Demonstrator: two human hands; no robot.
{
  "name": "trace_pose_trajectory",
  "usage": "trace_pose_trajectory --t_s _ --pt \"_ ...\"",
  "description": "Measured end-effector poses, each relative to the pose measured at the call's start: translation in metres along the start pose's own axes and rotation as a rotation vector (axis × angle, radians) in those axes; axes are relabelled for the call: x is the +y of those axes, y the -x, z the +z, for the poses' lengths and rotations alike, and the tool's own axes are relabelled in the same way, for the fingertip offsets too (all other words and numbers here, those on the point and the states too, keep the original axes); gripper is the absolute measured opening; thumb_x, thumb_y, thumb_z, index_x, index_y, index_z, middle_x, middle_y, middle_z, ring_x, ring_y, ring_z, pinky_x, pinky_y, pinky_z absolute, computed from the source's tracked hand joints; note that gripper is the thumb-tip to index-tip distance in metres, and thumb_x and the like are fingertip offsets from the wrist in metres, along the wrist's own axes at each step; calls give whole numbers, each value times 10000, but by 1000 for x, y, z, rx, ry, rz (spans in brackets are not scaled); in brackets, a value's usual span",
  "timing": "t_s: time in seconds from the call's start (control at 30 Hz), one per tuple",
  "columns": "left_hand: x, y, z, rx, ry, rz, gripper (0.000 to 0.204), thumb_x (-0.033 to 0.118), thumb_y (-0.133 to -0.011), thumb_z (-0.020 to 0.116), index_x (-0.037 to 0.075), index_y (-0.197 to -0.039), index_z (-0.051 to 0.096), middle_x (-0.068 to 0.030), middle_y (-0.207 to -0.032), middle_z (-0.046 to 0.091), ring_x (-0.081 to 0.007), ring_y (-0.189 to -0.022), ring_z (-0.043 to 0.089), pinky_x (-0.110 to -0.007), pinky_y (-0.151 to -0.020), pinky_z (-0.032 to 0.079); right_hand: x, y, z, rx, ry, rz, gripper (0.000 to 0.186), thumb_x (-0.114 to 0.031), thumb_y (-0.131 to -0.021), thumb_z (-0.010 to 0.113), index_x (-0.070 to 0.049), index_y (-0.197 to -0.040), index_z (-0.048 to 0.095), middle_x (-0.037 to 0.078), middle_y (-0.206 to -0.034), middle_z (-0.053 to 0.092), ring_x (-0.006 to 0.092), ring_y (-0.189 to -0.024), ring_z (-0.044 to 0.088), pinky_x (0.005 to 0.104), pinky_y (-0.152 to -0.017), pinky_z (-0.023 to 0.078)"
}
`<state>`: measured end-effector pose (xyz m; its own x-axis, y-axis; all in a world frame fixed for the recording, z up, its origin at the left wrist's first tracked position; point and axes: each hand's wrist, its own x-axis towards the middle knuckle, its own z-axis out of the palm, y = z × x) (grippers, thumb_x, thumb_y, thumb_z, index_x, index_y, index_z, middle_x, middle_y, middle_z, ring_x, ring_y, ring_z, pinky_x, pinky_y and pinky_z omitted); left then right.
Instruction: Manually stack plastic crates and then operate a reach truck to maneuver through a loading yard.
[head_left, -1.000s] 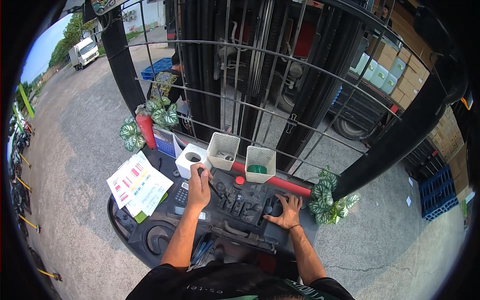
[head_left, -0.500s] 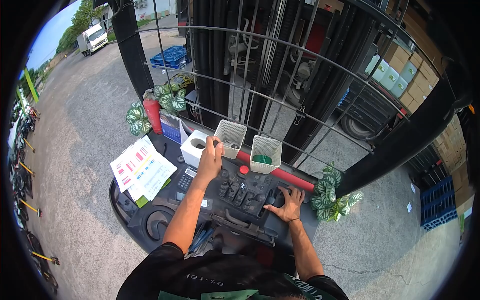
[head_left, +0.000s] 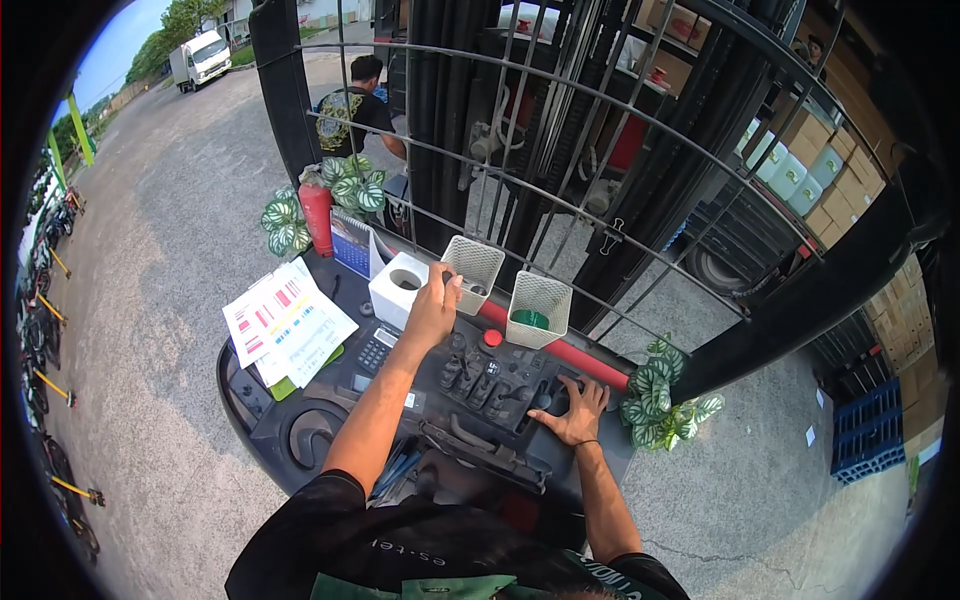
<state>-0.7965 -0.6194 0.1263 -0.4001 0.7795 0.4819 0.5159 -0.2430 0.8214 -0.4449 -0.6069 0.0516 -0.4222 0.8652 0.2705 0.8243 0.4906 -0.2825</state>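
My left hand point(head_left: 432, 310) is at the left side of a white mesh basket point(head_left: 474, 258). Its fingers are curled closed near the basket's rim, and I cannot make out what, if anything, they grip. A white box with a round hole point(head_left: 393, 305) stands just left of that hand. My right hand point(head_left: 570, 412) lies on the right part of the dark control panel point(head_left: 510, 405), fingers and thumb spread. Several levers point(head_left: 470, 378) and a red button point(head_left: 489, 339) sit between my hands. A second mesh basket point(head_left: 538, 305) holds something green.
Left lie printed papers point(head_left: 285, 320), a calculator point(head_left: 377, 348) and a small steering wheel point(head_left: 322, 445). A red extinguisher point(head_left: 316, 215), desk calendar point(head_left: 352, 250) and leafy plants point(head_left: 655, 395) edge the console. Beyond the metal grille point(head_left: 560, 75) is a crouching person point(head_left: 352, 110). Blue pallets point(head_left: 868, 430) stand right.
A person has come into view beyond the grille at upper left, where blue pallets showed before. The view has shifted slightly. Both my hands keep nearly the same places on the console.
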Motion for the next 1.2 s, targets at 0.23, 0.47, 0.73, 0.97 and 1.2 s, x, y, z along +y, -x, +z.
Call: trace_pose_trajectory --t_s 0.23,0.47,0.73,0.97,1.2 --pt "3 -1 1 3 16 5 231 266 -1106 445 49 -1181 421 -165 -800 654 -372 -768 688 -464 -724 518 0 -2 -4 19 14 -6 1045 -857 -575 760 -158 -1342 641 195 -1353 521 384 -1375 412 611 -1212 138" --pt "6 0 1 5 12 -8 217 255 -1105 448 51 -1172 423 -162 -798 655 -364 -765 689 -458 -718 518 0 1 -4 27 10 -9 1046 -857 -577 760 -155 -1343 640 203 -1351 521 399 -1374 412 609 -1216 131" --pt "11 1 5 17 35 -3 206 246 -1098 465 54 -1166 429 -157 -795 652 -347 -761 688 -448 -715 520 3 1 -9 33 13 -11 1051 -856 -570 764 -159 -1346 638 200 -1345 519 406 -1348 425 605 -1218 138" --pt "13 6 7 28 38 -19 214 243 -1096 445 50 -1186 429 -147 -770 641 -341 -748 685 -425 -719 518 8 2 -7 20 0 -1 1049 -858 -569 762 -164 -1345 637 188 -1341 516 385 -1379 415 641 -1213 133" --pt "17 7 12 58 84 4 233 251 -1098 442 29 -1169 439 -134 -748 629 -317 -724 677 -417 -706 516 14 -2 -5 29 12 -13 1053 -860 -569 759 -161 -1347 636 189 -1342 518 389 -1373 422 654 -1205 140"
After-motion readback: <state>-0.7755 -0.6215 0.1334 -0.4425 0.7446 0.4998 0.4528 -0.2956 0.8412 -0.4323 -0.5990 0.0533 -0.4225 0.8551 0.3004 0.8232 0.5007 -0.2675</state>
